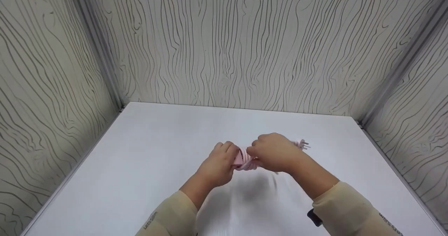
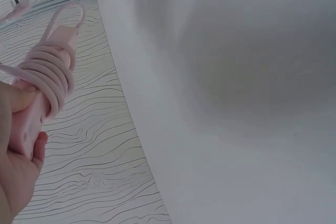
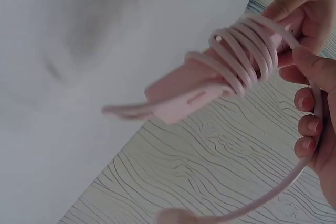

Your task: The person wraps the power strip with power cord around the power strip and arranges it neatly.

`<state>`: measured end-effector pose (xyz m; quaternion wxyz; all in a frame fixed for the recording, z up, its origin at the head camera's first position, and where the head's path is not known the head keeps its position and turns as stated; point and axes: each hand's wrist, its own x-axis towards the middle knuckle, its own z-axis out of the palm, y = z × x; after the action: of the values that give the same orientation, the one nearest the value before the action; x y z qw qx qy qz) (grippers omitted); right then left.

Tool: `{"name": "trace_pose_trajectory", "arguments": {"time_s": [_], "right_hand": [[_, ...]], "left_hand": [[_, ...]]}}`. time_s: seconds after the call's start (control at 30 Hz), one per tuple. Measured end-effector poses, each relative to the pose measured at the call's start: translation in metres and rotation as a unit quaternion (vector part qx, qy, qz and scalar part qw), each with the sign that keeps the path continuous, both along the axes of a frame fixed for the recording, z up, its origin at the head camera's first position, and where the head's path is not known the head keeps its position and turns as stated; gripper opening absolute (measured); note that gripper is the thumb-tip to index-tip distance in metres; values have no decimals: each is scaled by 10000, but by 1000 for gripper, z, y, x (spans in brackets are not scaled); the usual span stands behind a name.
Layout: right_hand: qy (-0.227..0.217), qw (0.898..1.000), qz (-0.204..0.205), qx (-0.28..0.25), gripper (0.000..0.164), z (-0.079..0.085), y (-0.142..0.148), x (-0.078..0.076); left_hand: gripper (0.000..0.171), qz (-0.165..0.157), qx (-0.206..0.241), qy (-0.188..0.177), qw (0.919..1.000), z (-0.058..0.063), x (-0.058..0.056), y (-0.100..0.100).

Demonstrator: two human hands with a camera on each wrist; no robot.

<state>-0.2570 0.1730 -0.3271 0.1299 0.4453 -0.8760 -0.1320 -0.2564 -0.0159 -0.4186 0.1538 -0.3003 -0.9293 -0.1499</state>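
A pink power strip [image 3: 181,90] is held above the white table, with its pink cord [image 3: 244,51] wound around the body in several turns. My left hand [image 1: 218,162] grips one end of the strip; in the left wrist view its thumb and a finger show around that end [image 2: 26,129]. My right hand [image 1: 276,152] holds the cord, which runs through its curled fingers [image 3: 310,124] in the right wrist view. The plug [image 1: 303,144] hangs from the loose cord beyond the right hand. A loop of cord [image 2: 79,11] sticks out past the strip's far end.
Beneath both hands lies the white table [image 1: 157,134]. Wood-grain panels [image 1: 224,47] stand behind it and at both sides, with grey corner posts [image 1: 96,43]. A small black object [image 1: 314,217] shows at the right sleeve.
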Motion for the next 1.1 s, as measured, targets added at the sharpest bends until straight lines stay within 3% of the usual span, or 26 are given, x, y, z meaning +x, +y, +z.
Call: {"name": "trace_pose_trajectory", "arguments": {"time_s": [0.2,0.37,0.5,0.7,0.83,0.97,1.1], "right_hand": [[-90,9995,-263,-158,14,20,15,-11],[-682,9967,-416,-169,19,32,18,-14],[-953,9936,-524,-294,21,34,21,-18],[-1452,9814,-1052,-682,23,26,35,-28],[-1931,9692,-1159,-999,31,19,45,-34],[-2399,9557,-1076,-1325,33,14,47,-35],[-2797,9409,-1070,-1585,32,9,46,-35]], "left_hand": [[33,-485,-375,-413,9973,-10,5,-4],[33,-901,-345,-177,9952,-11,5,-5],[31,-1186,-208,-156,9926,-10,6,-7],[31,-1417,227,-706,9871,-5,9,-12],[38,-1706,612,-1123,9770,-1,12,-14],[43,-2168,942,-1265,9634,2,17,-14],[43,-2409,1251,-1523,9503,6,20,-12]]}}
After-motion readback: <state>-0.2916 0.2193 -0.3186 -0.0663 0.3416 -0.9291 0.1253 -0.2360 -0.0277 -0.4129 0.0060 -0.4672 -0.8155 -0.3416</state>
